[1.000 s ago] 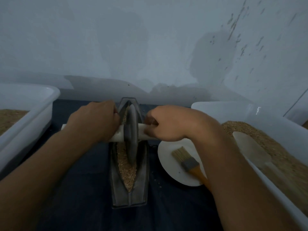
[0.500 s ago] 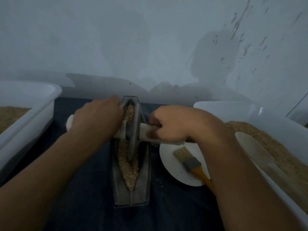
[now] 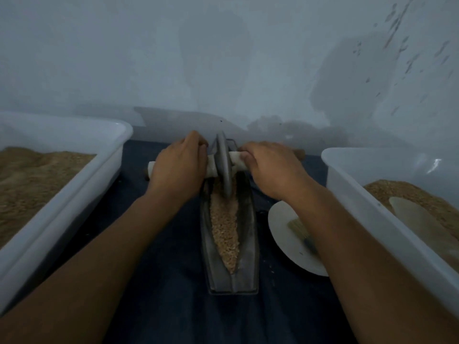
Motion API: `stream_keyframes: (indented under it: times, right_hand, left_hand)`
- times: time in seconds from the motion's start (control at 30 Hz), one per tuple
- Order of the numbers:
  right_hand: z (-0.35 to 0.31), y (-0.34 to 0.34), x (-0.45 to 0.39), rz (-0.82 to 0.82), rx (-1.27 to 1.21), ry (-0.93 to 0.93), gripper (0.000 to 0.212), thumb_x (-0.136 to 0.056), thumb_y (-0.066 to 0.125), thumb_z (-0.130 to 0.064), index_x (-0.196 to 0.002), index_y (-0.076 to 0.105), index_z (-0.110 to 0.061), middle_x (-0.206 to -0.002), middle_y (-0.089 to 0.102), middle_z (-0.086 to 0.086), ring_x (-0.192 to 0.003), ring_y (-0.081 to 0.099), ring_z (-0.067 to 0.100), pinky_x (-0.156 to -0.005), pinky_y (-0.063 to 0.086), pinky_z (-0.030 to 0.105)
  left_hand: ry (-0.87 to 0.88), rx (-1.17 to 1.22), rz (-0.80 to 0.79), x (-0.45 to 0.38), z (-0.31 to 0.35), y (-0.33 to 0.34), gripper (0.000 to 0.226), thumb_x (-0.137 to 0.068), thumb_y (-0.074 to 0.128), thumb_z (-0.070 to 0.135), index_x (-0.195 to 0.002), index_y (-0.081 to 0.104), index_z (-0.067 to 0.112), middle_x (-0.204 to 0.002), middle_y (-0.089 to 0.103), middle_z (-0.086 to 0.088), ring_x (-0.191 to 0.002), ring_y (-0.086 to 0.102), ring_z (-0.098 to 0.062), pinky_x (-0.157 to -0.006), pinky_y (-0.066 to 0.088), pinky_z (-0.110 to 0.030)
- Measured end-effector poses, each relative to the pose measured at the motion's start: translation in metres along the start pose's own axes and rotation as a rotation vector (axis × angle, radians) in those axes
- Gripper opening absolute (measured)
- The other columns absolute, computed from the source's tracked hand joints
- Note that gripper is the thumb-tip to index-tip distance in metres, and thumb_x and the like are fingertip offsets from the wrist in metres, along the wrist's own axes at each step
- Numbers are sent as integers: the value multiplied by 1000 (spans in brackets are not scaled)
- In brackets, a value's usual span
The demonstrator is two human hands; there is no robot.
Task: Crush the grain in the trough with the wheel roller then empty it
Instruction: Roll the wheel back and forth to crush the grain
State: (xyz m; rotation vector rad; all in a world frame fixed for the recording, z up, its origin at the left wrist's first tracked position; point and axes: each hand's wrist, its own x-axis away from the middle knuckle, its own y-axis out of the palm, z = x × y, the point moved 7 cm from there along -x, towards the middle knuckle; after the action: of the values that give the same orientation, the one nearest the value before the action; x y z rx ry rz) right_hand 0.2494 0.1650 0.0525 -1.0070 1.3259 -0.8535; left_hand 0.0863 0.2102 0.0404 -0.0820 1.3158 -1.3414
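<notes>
Flanking trough (image 3: 229, 247): grain tubs (image 3: 62, 192) (plate (image 3: 285, 234) right)

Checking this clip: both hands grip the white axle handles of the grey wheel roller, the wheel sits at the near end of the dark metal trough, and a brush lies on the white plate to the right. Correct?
One detail is off. In the head view the grey wheel roller sits at the far end of the dark metal trough, by the wall, not the near end. The rest holds: the left hand and right hand grip its white axle handles, and the brush lies on the white plate to the right.

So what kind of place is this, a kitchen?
Probably a small grain-grinding work table rather than a kitchen: a metal trough with a wheel roller, white tubs of grain on both sides, against a bare wall.
</notes>
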Motion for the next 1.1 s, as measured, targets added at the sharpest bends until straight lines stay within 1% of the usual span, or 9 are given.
stream_keyframes:
  times: [0.1,0.23,0.37,0.53,0.63,0.8,0.93,1.03,1.1]
  right_hand:
    - [1,-8,8,-178,-84,25,32,-105,38,-37,-119,62,-21,-109,65,4,-94,59,26,-71,40,34]
    - [-11,-27,24,-373,-20,-45,23,-98,52,-41,-93,62,-21,-81,61,-4,-71,56,15,-54,33,30]
    - [-23,-41,39,-504,47,-107,37,-87,65,-46,-77,53,-12,-64,48,-2,-52,43,14,-49,30,30]
    - [-28,-46,45,-539,90,-126,38,-81,72,-49,-84,57,-14,-70,52,0,-59,48,15,-52,35,32]
    - [-25,-42,42,-537,74,-100,38,-81,71,-48,-87,57,-13,-74,54,0,-63,51,17,-54,35,32]
    - [-11,-29,30,-460,-8,-26,30,-92,60,-45,-101,65,-17,-91,65,3,-78,61,19,-58,42,29]
    - [7,-16,16,-285,-124,55,18,-99,53,-43,-102,63,-29,-92,60,-9,-84,55,17,-56,34,25]
    - [17,-4,8,-128,-148,86,30,-103,46,-41,-116,63,-21,-106,66,4,-92,59,25,-69,48,34]
    - [19,3,6,-75,-134,74,32,-105,41,-39,-118,62,-19,-107,67,8,-93,61,28,-72,48,38]
  left_hand:
    - [-90,-58,-119,-3,1,-1,17,-103,39,30,-105,51,18,-89,61,-2,-73,48,-19,-66,33,-34]
    - [-174,-187,-387,0,8,2,20,-102,38,26,-105,54,15,-105,62,-12,-83,50,-26,-71,38,-36]
    - [-144,-255,-612,6,23,-3,17,-99,42,28,-105,54,18,-104,59,-8,-90,54,-27,-79,44,-39]
    - [-114,-326,-722,10,33,-9,12,-98,44,32,-98,51,23,-90,52,0,-89,55,-24,-86,48,-43]
    - [-148,-317,-663,9,29,-8,12,-99,42,32,-97,50,23,-93,51,0,-88,54,-24,-83,47,-42]
    - [-115,-276,-251,3,29,-11,12,-103,40,26,-98,45,16,-86,50,-4,-75,47,-24,-63,35,-39]
    - [11,-136,-92,0,28,-9,20,-104,40,31,-100,48,14,-93,59,-7,-79,56,-26,-66,43,-41]
    - [141,-21,-5,0,33,-11,16,-102,44,27,-98,52,14,-90,58,-5,-79,52,-25,-68,39,-40]
    - [178,-32,-3,1,33,-8,15,-101,45,24,-96,54,14,-90,56,-5,-80,50,-24,-70,39,-40]
